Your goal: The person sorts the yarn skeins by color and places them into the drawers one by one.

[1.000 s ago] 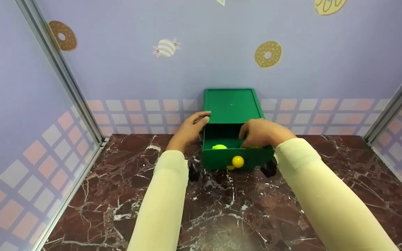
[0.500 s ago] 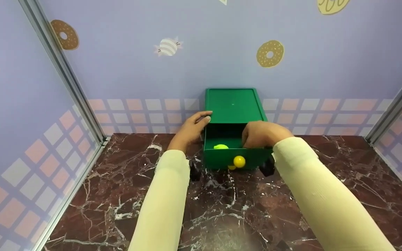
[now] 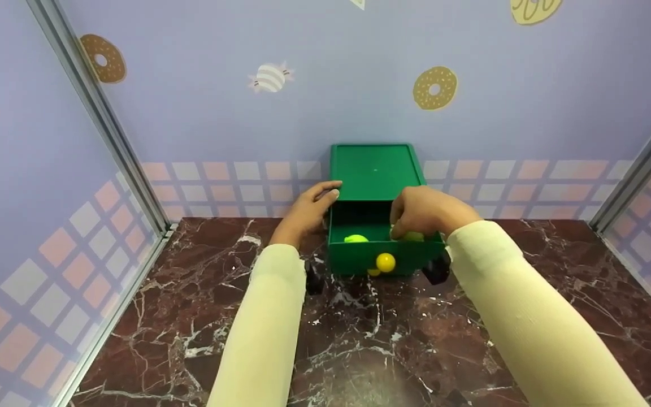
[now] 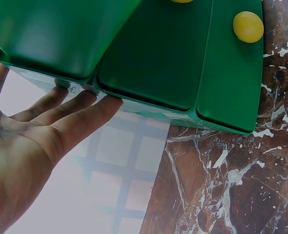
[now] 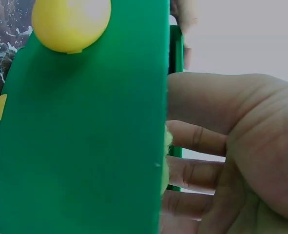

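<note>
A small green drawer cabinet stands against the back wall, its top drawer pulled out, with a round yellow knob on the front. My left hand rests its fairly straight fingers along the cabinet's left side; the left wrist view shows them below the drawer edges. Inside the drawer, my right hand holds a yellow-green thing between thumb and fingers. Its edge looks fuzzy in the right wrist view, and most of it is hidden by the hand and drawer front. A lime-green rounded thing lies at the drawer's left.
Lower drawers of the cabinet are closed, one with its own yellow knob. Brown marble-patterned tabletop spreads in front. A patterned lilac wall stands directly behind, with side walls at left and right.
My right hand dipped deeper into the drawer half a second ago and has risen slightly, with the yellow-green thing now showing under it. The left hand has stayed at the cabinet's side.
</note>
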The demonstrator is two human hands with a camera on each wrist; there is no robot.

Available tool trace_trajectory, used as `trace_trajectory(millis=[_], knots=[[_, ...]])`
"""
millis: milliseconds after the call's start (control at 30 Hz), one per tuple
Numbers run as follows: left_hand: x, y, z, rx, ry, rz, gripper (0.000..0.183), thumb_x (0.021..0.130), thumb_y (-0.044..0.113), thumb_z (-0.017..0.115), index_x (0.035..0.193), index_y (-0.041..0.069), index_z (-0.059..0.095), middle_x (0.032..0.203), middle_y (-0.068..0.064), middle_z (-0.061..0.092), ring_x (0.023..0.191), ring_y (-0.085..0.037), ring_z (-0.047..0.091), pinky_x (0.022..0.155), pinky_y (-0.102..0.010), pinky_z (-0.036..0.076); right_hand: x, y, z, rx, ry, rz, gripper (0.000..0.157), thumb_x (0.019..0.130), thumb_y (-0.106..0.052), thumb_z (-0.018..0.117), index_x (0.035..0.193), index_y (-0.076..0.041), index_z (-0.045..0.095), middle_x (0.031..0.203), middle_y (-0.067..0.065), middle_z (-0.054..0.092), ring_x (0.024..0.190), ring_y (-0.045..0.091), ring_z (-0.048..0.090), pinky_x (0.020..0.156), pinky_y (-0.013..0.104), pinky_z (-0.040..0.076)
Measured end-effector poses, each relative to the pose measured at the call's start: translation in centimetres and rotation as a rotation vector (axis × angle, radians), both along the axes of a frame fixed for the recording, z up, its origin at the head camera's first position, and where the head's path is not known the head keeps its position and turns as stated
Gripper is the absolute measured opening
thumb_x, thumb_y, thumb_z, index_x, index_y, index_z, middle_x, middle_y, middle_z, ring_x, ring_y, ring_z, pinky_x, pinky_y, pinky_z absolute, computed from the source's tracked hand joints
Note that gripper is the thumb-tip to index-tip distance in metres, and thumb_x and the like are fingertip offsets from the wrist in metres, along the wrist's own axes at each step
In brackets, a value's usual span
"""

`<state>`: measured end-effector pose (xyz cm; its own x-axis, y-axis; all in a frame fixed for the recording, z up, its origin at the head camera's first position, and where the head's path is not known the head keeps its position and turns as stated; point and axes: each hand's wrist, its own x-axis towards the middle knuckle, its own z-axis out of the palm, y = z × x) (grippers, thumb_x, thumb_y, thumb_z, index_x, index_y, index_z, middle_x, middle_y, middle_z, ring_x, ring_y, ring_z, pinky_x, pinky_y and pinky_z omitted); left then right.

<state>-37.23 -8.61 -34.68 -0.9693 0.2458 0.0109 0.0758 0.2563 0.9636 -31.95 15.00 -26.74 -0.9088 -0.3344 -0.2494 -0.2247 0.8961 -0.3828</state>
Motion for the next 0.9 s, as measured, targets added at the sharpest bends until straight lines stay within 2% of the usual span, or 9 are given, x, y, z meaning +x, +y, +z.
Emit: trace_trajectory(millis=[167, 500, 567, 767, 900], knots=[[-0.1, 0.0, -0.1, -0.024, 0.009, -0.003, 0.037, 0.101, 0.041, 0.049, 0.138, 0.037, 0.051, 0.151, -0.005, 0.041, 0.137, -0.027, 0.042, 0.107, -0.051, 0.041, 0.0, 0.2, 0.4, -0.026, 0.006, 0.005, 0.027, 0.083, -0.021, 0.073, 0.107, -0.008, 0.07, 0.11, 0.011, 0.067, 0.066, 0.022, 0.064, 0.061, 0.034, 0.055], [-0.2, 0.1, -0.1, -0.008, 0.027, 0.0, 0.038, 0.101, 0.039, 0.049, 0.139, 0.033, 0.052, 0.149, -0.008, 0.043, 0.132, -0.028, 0.047, 0.103, -0.049, 0.045, 0.1, 0.6, 0.9, -0.039, 0.086, 0.028, 0.027, 0.082, -0.021, 0.074, 0.106, -0.008, 0.071, 0.114, 0.014, 0.066, 0.065, 0.018, 0.061, 0.058, 0.03, 0.053], [-0.2, 0.1, 0.0, -0.006, 0.029, -0.001, 0.038, 0.101, 0.039, 0.049, 0.139, 0.032, 0.052, 0.149, -0.008, 0.044, 0.131, -0.028, 0.048, 0.102, -0.048, 0.046, 0.1, 0.8, 0.9, -0.038, 0.109, 0.033, 0.027, 0.082, -0.021, 0.075, 0.106, -0.008, 0.072, 0.115, 0.014, 0.066, 0.07, 0.02, 0.062, 0.062, 0.033, 0.054], [-0.1, 0.1, 0.0, 0.027, -0.01, -0.002, 0.037, 0.101, 0.039, 0.05, 0.137, 0.034, 0.052, 0.148, -0.006, 0.045, 0.124, -0.027, 0.054, 0.095, -0.048, 0.051, 0.3, 1.1, 1.1, -0.035, 0.185, 0.052, 0.026, 0.083, -0.023, 0.075, 0.104, -0.009, 0.073, 0.113, 0.013, 0.068, 0.097, 0.027, 0.061, 0.087, 0.047, 0.051], [-0.1, 0.0, 0.0, -0.01, 0.013, 0.008, 0.036, 0.101, 0.04, 0.049, 0.137, 0.035, 0.053, 0.147, -0.006, 0.046, 0.124, -0.026, 0.053, 0.098, -0.047, 0.049, 0.5, 1.2, 1.3, -0.054, 0.208, 0.043, 0.025, 0.083, -0.023, 0.074, 0.104, -0.009, 0.073, 0.114, 0.012, 0.068, 0.106, 0.03, 0.061, 0.093, 0.051, 0.049]])
